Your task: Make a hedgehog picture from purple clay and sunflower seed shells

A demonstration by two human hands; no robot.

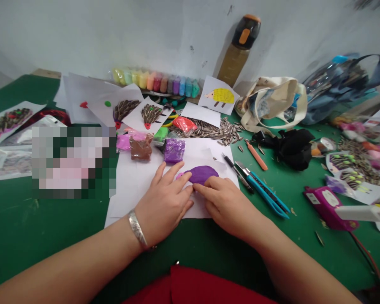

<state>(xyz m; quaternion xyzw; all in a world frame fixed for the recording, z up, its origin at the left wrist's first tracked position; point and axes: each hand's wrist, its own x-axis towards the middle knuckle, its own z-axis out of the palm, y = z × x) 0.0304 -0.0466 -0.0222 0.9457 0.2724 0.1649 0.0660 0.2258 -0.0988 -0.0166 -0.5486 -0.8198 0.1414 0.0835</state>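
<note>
A flattened oval of purple clay (203, 173) lies on white paper (126, 195), with a small pink piece (179, 175) at its left end. My left hand (167, 198) rests on the paper at the pink end, its fingers spread and holding nothing. From the right, my right hand (226, 202) touches the lower edge of the purple shape with its index fingertip; the other fingers are curled, and whether they hold anything is hidden. Packets of purple clay (174, 150) and brown clay (141, 147) sit just beyond my left hand.
Right of the paper lie a black pen (237, 173), a blue cutter (267, 192) and an orange marker (256, 155). Sunflower seeds (215, 131) are heaped behind. A bottle (237, 50) and cloth bag (272, 101) stand near the wall. A magenta device (331, 207) sits far right.
</note>
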